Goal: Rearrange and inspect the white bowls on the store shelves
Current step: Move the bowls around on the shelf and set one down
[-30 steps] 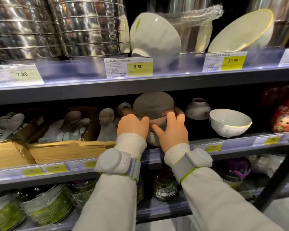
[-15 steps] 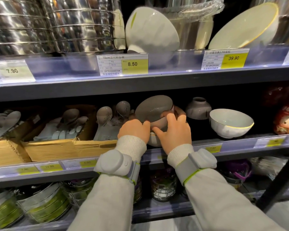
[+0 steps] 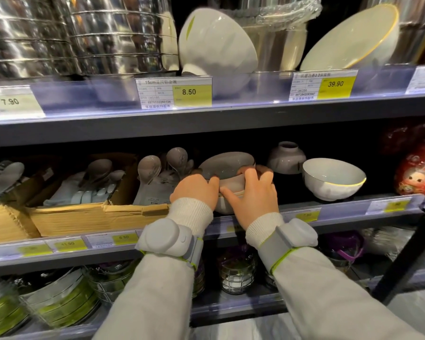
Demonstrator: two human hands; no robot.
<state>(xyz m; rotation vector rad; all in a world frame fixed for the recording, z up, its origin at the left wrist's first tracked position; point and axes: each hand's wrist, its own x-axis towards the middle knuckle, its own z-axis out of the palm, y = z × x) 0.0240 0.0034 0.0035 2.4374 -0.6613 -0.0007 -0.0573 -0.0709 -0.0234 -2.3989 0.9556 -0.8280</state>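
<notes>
On the middle shelf (image 3: 341, 212) stands a short stack of white bowls (image 3: 231, 185). Its top bowl (image 3: 225, 166) is tilted, mouth turned toward me. My left hand (image 3: 195, 190) grips that bowl's left side and my right hand (image 3: 253, 195) grips its right side, fingers curled over the rim. A single white bowl with a gold rim (image 3: 333, 177) sits upright to the right, apart from my hands. On the upper shelf a white bowl (image 3: 216, 45) leans on its side, and a larger gold-rimmed one (image 3: 353, 38) leans at the right.
Cardboard boxes of white spoons (image 3: 84, 192) fill the shelf left of the stack. A small pale jar (image 3: 286, 158) stands behind it and a red jar (image 3: 417, 173) at far right. Steel basins (image 3: 71, 35) crowd the upper shelf; glassware (image 3: 236, 273) sits below.
The top bowl has been turned from bottom-up to tilted with its mouth toward me and lowered onto the stack. Both hands stayed on it.
</notes>
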